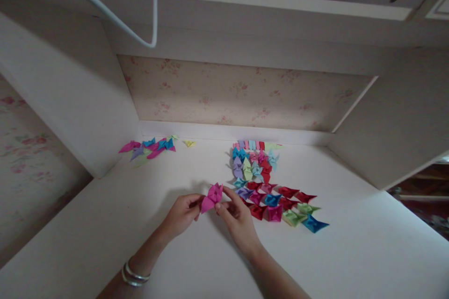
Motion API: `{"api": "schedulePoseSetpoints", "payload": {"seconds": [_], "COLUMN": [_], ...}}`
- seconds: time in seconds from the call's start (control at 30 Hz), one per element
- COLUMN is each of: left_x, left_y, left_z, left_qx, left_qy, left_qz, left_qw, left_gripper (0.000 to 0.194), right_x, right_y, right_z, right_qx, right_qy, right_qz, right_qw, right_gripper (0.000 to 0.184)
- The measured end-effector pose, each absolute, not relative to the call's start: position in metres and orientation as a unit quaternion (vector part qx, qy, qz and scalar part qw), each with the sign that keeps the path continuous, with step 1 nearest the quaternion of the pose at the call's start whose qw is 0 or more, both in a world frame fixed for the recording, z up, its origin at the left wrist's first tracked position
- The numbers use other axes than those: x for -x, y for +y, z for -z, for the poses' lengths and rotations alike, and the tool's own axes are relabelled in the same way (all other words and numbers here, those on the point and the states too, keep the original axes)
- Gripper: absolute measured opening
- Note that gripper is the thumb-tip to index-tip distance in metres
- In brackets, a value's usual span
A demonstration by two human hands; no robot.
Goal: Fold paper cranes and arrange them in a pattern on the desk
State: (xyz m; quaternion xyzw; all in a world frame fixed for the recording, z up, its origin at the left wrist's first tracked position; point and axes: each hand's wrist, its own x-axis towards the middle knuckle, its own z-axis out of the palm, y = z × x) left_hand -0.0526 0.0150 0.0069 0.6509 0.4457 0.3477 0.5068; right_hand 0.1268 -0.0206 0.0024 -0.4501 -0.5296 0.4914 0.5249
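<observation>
Both my hands hold one pink folded paper piece (212, 197) just above the white desk (140, 224). My left hand (182, 215) pinches its lower left corner. My right hand (236, 217) pinches its right side with thumb and fingertips. Just right of my right hand lies a spread of several folded paper pieces (277, 196) in red, blue, green, purple and pink.
A smaller cluster of folded pieces (149, 147) lies at the back left by the desk's side panel (70, 103). A row of paper squares (250, 145) rests against the back wall. A white cable (105, 9) hangs overhead. Bottles stand on the upper shelf (301, 4).
</observation>
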Motion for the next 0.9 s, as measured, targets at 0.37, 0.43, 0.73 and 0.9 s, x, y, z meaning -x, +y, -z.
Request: {"api": "schedulePoseSetpoints", "payload": {"seconds": [0.37, 0.43, 0.73, 0.9], "left_x": [0.0525, 0.0524, 0.0534, 0.0532], "left_y": [0.0151, 0.0153, 0.0149, 0.0138], "left_z": [-0.0060, -0.0061, -0.0063, -0.0085], "left_qx": [-0.651, -0.649, -0.649, -0.646], "left_qy": [0.451, 0.454, 0.478, 0.487], "left_qz": [-0.352, -0.354, -0.354, -0.349], "left_qw": [0.499, 0.498, 0.473, 0.472], "left_gripper": [0.018, 0.018, 0.030, 0.032], "right_x": [-0.1259, -0.1255, -0.1238, -0.1233], "right_y": [-0.0193, -0.0196, -0.0191, -0.0198], "right_z": [0.0025, 0.0026, -0.0044, -0.0064], "right_qx": [0.463, 0.465, 0.433, 0.451], "right_qy": [-0.531, -0.527, -0.531, -0.513], "right_qz": [-0.470, -0.469, -0.474, -0.485], "right_qw": [0.532, 0.534, 0.553, 0.547], "right_gripper": [0.046, 0.046, 0.038, 0.032]}}
